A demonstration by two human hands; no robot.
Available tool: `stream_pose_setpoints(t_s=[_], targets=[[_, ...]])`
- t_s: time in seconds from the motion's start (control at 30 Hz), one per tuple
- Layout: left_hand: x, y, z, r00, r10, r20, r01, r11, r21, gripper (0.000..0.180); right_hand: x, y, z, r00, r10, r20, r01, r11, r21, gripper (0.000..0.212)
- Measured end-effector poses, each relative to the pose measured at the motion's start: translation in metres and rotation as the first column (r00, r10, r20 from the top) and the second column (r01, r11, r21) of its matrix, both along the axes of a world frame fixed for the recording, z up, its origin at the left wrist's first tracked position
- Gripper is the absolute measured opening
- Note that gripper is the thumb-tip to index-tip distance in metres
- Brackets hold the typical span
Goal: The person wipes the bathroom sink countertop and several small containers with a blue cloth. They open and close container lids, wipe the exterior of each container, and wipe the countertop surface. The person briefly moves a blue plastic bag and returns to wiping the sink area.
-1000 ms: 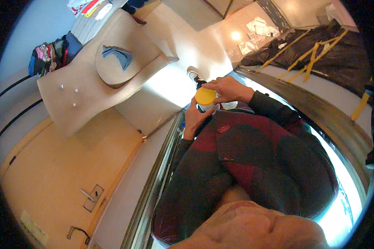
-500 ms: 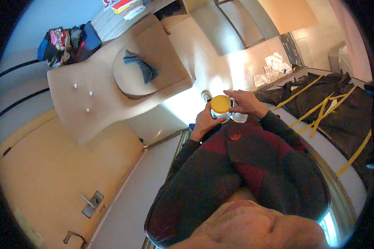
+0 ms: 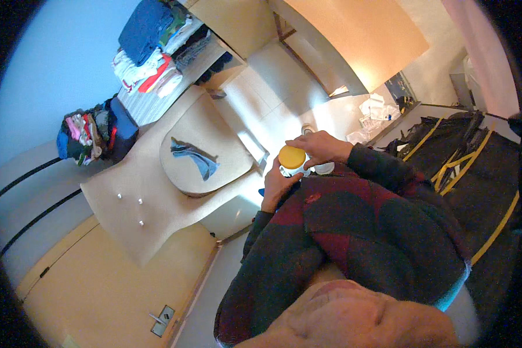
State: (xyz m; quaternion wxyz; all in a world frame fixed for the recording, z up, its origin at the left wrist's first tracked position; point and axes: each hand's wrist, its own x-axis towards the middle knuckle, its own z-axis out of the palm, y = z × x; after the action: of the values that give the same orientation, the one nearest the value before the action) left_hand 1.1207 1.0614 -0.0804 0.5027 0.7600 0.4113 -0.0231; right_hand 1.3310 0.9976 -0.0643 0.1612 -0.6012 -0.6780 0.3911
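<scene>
A jar with a round yellow lid point(image 3: 292, 157) is between my two hands, low in front of my dark red and grey top. My left hand point(image 3: 277, 184) wraps round the near left side of its clear body. My right hand point(image 3: 326, 148) is closed at the lid's right edge, its fingers reaching over the far rim. Just under the right hand is a second clear container point(image 3: 325, 168), partly hidden, and I cannot tell what supports it. The jar's contents are hidden by the lid and fingers.
On the left, a beige chair point(image 3: 113, 217) holds a grey-blue cloth point(image 3: 194, 159) on its seat. Behind it are folded clothes point(image 3: 148, 35) on a shelf and another clothes pile point(image 3: 90, 133). Black bags with yellow straps point(image 3: 475, 185) lie right. White plastic packaging point(image 3: 377, 113) is beyond.
The view has turned, bringing more of the shelf and its clothes into sight. My right hand's fingers have come further over the yellow lid; the left hand keeps its hold on the jar.
</scene>
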Motion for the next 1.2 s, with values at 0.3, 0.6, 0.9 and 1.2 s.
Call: stream_pose_setpoints(t_s=[0.3, 0.6, 0.9, 1.2], targets=[[0.035, 0.03, -0.011, 0.992, 0.109, -0.057, -0.117, 0.977, -0.179, 0.078, 0.035, 0.039, -0.011, 0.998, 0.052, -0.025, -0.052, 0.998, 0.026, 0.08], [0.061, 0.1, -0.017, 0.995, 0.096, -0.012, -0.096, 0.967, -0.234, 0.078, 0.055, 0.1, -0.003, 0.992, 0.063, 0.112, -0.06, 0.998, -0.029, 0.078], [0.073, 0.168, -0.005, 1.0, 0.002, 0.007, -0.001, 0.981, -0.195, 0.08, 0.063, 0.154, 0.002, 0.992, -0.044, 0.12, 0.049, 0.998, -0.039, 0.077], [0.109, 0.192, -0.009, 0.993, 0.1, -0.06, -0.107, 0.987, -0.118, 0.082, 0.11, 0.203, -0.009, 0.994, 0.071, 0.083, -0.071, 0.997, 0.001, 0.076]])
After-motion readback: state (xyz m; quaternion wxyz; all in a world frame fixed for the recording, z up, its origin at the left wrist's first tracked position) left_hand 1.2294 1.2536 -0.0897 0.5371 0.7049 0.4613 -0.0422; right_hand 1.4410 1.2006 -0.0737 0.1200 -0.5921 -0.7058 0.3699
